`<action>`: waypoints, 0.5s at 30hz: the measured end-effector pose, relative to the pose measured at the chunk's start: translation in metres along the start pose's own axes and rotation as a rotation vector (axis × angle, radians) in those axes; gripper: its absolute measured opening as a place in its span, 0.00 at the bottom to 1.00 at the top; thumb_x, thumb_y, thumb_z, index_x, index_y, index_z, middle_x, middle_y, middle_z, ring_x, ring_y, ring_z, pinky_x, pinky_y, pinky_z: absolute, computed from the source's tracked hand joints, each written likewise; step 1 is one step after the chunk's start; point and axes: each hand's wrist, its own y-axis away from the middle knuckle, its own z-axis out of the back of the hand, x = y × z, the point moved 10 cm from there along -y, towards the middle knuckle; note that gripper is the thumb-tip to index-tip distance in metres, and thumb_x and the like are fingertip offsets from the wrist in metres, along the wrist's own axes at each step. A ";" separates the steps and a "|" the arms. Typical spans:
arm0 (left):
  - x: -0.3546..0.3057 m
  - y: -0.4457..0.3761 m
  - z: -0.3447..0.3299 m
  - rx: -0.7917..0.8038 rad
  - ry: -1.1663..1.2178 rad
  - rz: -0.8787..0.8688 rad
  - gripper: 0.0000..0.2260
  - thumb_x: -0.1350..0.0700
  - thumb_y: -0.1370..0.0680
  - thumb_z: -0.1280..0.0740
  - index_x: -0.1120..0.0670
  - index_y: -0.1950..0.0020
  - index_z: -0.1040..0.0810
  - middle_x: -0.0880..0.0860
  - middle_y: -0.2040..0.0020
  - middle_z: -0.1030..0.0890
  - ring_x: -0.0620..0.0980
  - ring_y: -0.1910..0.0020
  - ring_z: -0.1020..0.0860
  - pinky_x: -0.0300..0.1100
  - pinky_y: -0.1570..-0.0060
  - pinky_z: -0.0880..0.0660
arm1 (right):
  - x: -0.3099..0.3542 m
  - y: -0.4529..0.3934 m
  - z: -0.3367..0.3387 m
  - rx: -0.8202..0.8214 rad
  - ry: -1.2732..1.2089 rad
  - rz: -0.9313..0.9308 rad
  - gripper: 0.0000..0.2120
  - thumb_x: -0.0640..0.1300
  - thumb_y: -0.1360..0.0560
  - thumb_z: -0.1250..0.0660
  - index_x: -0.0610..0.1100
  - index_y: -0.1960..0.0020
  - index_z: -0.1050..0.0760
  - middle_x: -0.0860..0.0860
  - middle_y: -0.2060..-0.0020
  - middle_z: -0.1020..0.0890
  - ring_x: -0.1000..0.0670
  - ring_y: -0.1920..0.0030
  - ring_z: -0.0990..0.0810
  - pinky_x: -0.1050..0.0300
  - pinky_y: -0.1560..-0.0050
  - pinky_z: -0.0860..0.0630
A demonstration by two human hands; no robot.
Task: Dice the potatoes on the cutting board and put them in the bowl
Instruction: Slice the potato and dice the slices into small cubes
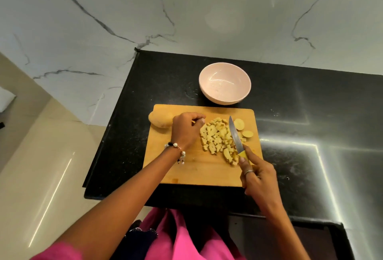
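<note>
- Head view: a wooden cutting board (192,168) lies on a black bench (310,114), with a marble-patterned wall behind.
- A pile of diced potato (219,139) sits in the middle of the board, and two round potato end slices (242,128) lie just right of it.
- One whole potato (159,119) rests at the board's far left edge, partly hanging over it.
- A pale pink bowl (224,66) stands on the bench just beyond the board; it looks empty.
- The left hand (185,130) hovers at the pile's left side, fingers curled with tips together; whether they pinch anything cannot be told.
- The right hand (257,173) grips the yellow handle of a knife (235,133), whose blade lies along the pile's right side.
- A beaded bracelet (178,151) circles the left wrist.
</note>
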 end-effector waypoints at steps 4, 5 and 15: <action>-0.042 -0.022 -0.068 0.237 -0.157 -0.178 0.11 0.53 0.25 0.31 0.54 0.44 0.18 0.53 0.49 0.18 0.49 0.50 0.22 0.39 0.50 0.27 | -0.013 0.007 0.024 -0.105 0.036 -0.050 0.20 0.43 0.20 0.40 0.57 0.31 0.37 0.51 0.78 0.30 0.53 0.79 0.30 0.54 0.77 0.27; -0.050 -0.026 -0.086 0.298 -0.236 -0.220 0.13 0.52 0.25 0.32 0.53 0.42 0.19 0.54 0.48 0.19 0.50 0.48 0.23 0.41 0.48 0.28 | -0.018 0.009 0.027 -0.122 0.030 -0.068 0.20 0.43 0.20 0.39 0.56 0.31 0.37 0.50 0.78 0.30 0.53 0.79 0.30 0.54 0.77 0.27; -0.067 -0.040 -0.133 0.384 -0.642 -0.249 0.12 0.48 0.28 0.29 0.50 0.47 0.19 0.50 0.48 0.21 0.53 0.44 0.27 0.51 0.43 0.34 | -0.034 0.017 0.027 -0.146 0.048 -0.123 0.21 0.45 0.21 0.39 0.52 0.29 0.35 0.46 0.76 0.28 0.48 0.76 0.29 0.43 0.73 0.24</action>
